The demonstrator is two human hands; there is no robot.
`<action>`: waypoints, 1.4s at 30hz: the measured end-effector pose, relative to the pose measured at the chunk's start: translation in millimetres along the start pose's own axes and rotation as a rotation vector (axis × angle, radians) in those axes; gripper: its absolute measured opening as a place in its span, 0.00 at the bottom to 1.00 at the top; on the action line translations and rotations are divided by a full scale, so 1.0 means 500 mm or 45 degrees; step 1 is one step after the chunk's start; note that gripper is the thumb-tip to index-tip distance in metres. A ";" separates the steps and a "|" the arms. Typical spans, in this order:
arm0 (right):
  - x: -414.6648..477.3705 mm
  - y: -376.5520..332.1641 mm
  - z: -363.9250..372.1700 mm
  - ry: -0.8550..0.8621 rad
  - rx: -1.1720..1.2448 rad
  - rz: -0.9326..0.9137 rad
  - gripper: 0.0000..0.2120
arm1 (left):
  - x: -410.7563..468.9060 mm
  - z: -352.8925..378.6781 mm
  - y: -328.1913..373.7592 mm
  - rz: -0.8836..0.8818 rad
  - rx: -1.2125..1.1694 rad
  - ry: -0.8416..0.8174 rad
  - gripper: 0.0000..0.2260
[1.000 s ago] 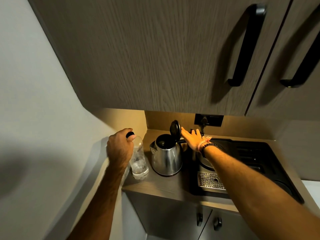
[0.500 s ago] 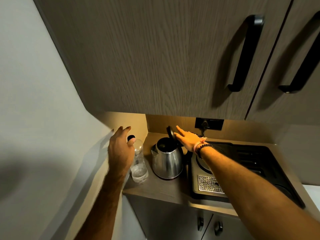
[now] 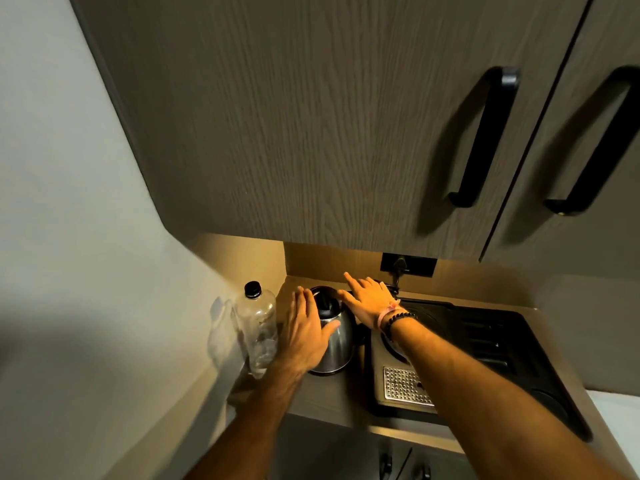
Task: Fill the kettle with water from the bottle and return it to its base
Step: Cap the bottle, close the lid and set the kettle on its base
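Note:
A steel kettle point(image 3: 334, 344) with a black lid stands on the counter in the corner, its lid down. My left hand point(image 3: 304, 336) lies flat against the kettle's left side, fingers spread. My right hand point(image 3: 369, 299) rests open over the lid and handle side, palm down, a bead bracelet at the wrist. A clear plastic bottle point(image 3: 258, 329) with a black cap stands upright just left of the kettle, apart from my left hand and nearly empty. The kettle's base is hidden under it.
A black tray with a coffee machine's drip grate point(image 3: 405, 386) lies right of the kettle. A wall socket point(image 3: 408, 265) sits behind. Dark wood upper cabinets point(image 3: 329, 133) with black handles hang low overhead. A grey wall closes the left side.
My left hand let go of the bottle and moved right onto the kettle's side. The kettle lid went from open to down under my right hand.

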State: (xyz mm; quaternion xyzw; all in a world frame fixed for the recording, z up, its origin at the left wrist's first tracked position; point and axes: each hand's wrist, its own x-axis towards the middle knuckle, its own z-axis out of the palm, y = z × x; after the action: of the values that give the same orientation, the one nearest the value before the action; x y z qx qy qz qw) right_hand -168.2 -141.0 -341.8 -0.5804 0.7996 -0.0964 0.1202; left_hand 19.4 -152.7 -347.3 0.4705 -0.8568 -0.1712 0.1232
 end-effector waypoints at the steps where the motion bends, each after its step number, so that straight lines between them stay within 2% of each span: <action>1: -0.002 0.013 -0.006 0.006 0.002 0.009 0.35 | 0.008 0.010 -0.003 -0.021 0.050 -0.022 0.43; 9: -0.029 0.057 -0.019 -0.085 -0.105 -0.091 0.36 | 0.028 0.039 -0.019 -0.035 0.337 0.027 0.53; 12: -0.030 0.051 -0.006 -0.086 -0.038 -0.130 0.37 | 0.032 0.046 -0.027 -0.038 0.276 0.051 0.53; 16: -0.012 0.049 0.013 -0.052 0.233 -0.092 0.35 | 0.024 0.062 -0.012 -0.220 -0.136 0.147 0.54; 20: 0.003 0.052 0.012 0.081 0.383 -0.112 0.25 | 0.017 0.075 0.020 -0.542 -0.831 0.208 0.49; 23: 0.014 0.058 0.009 0.078 0.437 -0.124 0.20 | 0.043 0.090 0.014 -0.713 -1.118 0.375 0.48; 25: 0.018 0.062 0.008 0.091 0.460 -0.109 0.18 | 0.058 0.097 0.008 -0.801 -1.263 0.445 0.39; 27: 0.019 0.062 0.012 0.099 0.474 -0.103 0.17 | 0.063 0.101 0.003 -0.803 -1.306 0.453 0.29; 30: 0.017 0.065 0.010 0.106 0.496 -0.098 0.16 | 0.060 0.092 0.012 -0.763 -1.335 0.475 0.26; 35: 0.003 0.076 -0.033 0.197 0.530 -0.084 0.16 | 0.075 0.065 0.041 -0.702 -1.336 0.447 0.29; 42: -0.056 0.153 -0.115 0.291 0.510 0.095 0.23 | 0.107 0.062 0.140 -0.528 -1.467 0.240 0.37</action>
State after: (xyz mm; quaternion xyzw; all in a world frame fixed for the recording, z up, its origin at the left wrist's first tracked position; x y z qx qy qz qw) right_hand -246.7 -90.0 -307.3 -0.5003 0.7939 -0.3137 0.1453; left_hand -73.8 -157.8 -344.5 0.4981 -0.5031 -0.5844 0.3967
